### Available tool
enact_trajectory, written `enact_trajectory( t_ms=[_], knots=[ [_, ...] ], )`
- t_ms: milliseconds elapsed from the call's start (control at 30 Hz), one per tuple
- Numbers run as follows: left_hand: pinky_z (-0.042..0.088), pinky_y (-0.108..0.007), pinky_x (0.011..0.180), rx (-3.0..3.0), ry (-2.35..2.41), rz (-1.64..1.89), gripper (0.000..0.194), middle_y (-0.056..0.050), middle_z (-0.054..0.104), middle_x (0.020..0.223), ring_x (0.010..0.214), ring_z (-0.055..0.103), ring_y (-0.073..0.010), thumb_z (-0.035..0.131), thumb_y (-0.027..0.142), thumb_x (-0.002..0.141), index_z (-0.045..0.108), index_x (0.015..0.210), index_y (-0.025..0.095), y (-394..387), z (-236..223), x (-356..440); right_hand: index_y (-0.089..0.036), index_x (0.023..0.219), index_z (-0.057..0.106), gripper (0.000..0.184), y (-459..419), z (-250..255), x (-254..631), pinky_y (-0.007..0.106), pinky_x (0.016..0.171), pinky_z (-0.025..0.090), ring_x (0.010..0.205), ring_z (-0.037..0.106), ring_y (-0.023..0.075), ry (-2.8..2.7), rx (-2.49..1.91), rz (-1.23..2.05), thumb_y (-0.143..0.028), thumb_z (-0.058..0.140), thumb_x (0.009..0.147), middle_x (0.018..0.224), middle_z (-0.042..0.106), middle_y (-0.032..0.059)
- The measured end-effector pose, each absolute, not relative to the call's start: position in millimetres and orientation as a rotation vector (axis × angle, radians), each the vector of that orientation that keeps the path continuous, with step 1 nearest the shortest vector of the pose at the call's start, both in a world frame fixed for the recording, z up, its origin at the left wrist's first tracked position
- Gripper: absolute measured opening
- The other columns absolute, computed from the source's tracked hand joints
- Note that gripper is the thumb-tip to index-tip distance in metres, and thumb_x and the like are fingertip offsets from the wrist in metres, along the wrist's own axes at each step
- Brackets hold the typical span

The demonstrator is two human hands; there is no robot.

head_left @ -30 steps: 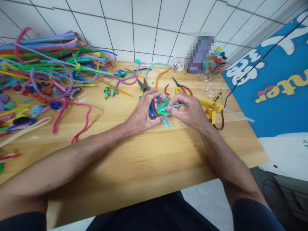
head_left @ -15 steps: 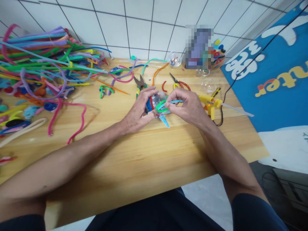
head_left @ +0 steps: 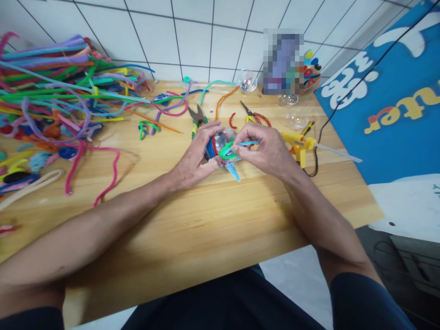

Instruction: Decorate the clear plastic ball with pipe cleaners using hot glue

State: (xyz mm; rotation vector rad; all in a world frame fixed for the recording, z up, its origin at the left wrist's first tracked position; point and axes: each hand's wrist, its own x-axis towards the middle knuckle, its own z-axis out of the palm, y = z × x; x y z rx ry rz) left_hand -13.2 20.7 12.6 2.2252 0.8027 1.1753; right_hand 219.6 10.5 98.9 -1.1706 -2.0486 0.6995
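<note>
On the wooden table (head_left: 192,215), a clear rounded craft piece (head_left: 222,138) is wrapped at its left with blue and red pipe cleaners. A fuzzy light-blue point (head_left: 233,172) sticks out from its near side. My left hand (head_left: 201,156) curves around the piece's left side, with fingers over the top and thumb at the near edge, closed on it. Between the thumb and forefinger of my right hand (head_left: 263,149) are pinched green and light-blue pipe cleaners (head_left: 227,149), which loop across the piece. My right fingers hide part of them.
Pliers (head_left: 197,120) and scissors (head_left: 252,114) lie just beyond my hands. A yellow glue gun (head_left: 299,145) with its cord rests at the right. Many pipe cleaners (head_left: 62,78) are heaped at the left. Clear plastic domes (head_left: 247,81) stand near the tiled wall (head_left: 192,41).
The whole view has shifted slightly. Both hands keep nearly the same hold on the craft piece and the pipe cleaners; little else differs.
</note>
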Motion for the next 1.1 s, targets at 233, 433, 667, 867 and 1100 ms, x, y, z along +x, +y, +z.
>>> enact_trajectory(
  t_ms=[233, 433, 667, 867, 1100],
  knots=[
    [0.040, -0.058, 0.135, 2.209, 0.799, 1.178, 0.062, -0.015, 0.051, 0.167, 0.163, 0.043, -0.0341, 0.053, 0.068, 0.109, 0.047, 0.158, 0.030, 17.7, 14.9, -12.1, -0.025, 0.078, 0.070, 0.013, 9.9, 101.0, 220.1, 0.031, 0.071, 0.048, 0.074, 0.060, 0.0159, -2.060, -1.170, 0.709, -0.026, 0.078, 0.087, 0.080, 0.070, -0.0010],
    [0.043, -0.058, 0.134, 2.201, 0.793, 1.203, 0.060, -0.015, 0.052, 0.165, 0.161, 0.047, -0.0350, 0.058, 0.065, 0.108, 0.048, 0.156, 0.031, 18.0, 14.2, -10.8, -0.025, 0.078, 0.070, 0.012, 8.7, 102.1, 219.1, 0.032, 0.072, 0.048, 0.074, 0.059, 0.0163, -2.071, -1.189, 0.703, -0.024, 0.079, 0.086, 0.078, 0.069, -0.0019],
    [0.043, -0.056, 0.134, 2.189, 0.833, 1.195, 0.063, -0.015, 0.053, 0.165, 0.161, 0.047, -0.0341, 0.062, 0.068, 0.105, 0.049, 0.155, 0.030, 17.3, 14.1, -9.2, -0.024, 0.078, 0.069, 0.010, 7.1, 103.1, 217.5, 0.031, 0.071, 0.046, 0.077, 0.060, 0.0165, -2.056, -1.174, 0.745, -0.020, 0.076, 0.085, 0.081, 0.069, -0.0017],
    [0.042, -0.060, 0.133, 2.165, 0.722, 1.227, 0.064, -0.015, 0.051, 0.166, 0.161, 0.046, -0.0370, 0.065, 0.064, 0.105, 0.048, 0.157, 0.032, 20.1, 11.1, -12.3, -0.023, 0.077, 0.068, 0.009, 8.8, 100.5, 219.2, 0.031, 0.068, 0.045, 0.074, 0.060, 0.0159, -2.074, -1.143, 0.723, -0.020, 0.073, 0.083, 0.081, 0.071, -0.0014],
    [0.043, -0.061, 0.133, 2.153, 0.718, 1.222, 0.058, -0.014, 0.051, 0.166, 0.161, 0.046, -0.0355, 0.063, 0.060, 0.107, 0.048, 0.156, 0.033, 20.9, 10.9, -11.9, -0.023, 0.078, 0.069, 0.006, 8.9, 98.7, 218.0, 0.031, 0.068, 0.044, 0.071, 0.060, 0.0154, -2.079, -1.158, 0.707, -0.021, 0.072, 0.083, 0.078, 0.070, -0.0027]
  ],
)
